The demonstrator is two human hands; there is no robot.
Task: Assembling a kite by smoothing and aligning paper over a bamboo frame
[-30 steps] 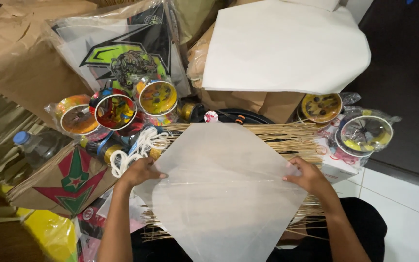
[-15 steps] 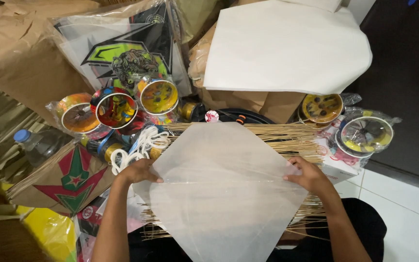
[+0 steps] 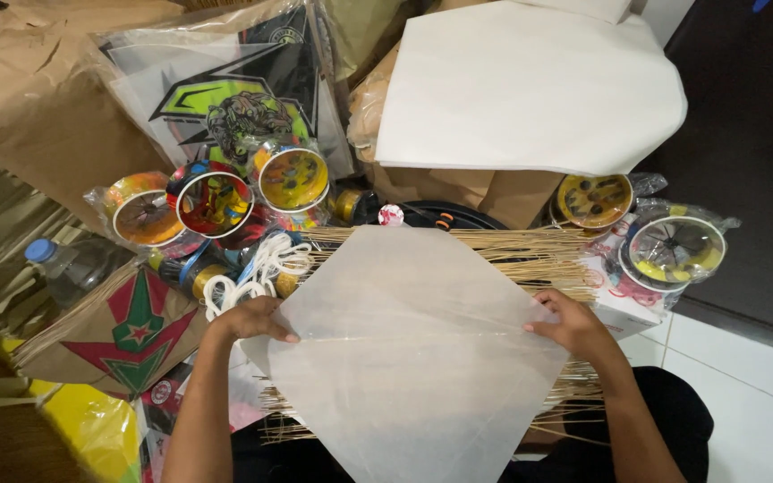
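Note:
A white diamond-shaped paper sheet (image 3: pixel 413 349) lies flat over a bundle of thin bamboo sticks (image 3: pixel 530 252), a thin stick running across its middle. My left hand (image 3: pixel 252 319) pinches the sheet's left corner. My right hand (image 3: pixel 570 322) pinches its right corner. Both hands hold the sheet taut above my lap.
Colourful string spools (image 3: pixel 293 179) and a white cord (image 3: pixel 257 273) sit behind the sheet at left. More spools in plastic (image 3: pixel 673 250) lie at right. A stack of white paper (image 3: pixel 530 89) rests on brown parcels. A plastic bottle (image 3: pixel 60 268) lies at far left. White floor tiles (image 3: pixel 744 376) at right.
The view has shifted slightly; both hands keep hold of the sheet's corners in nearly the same place.

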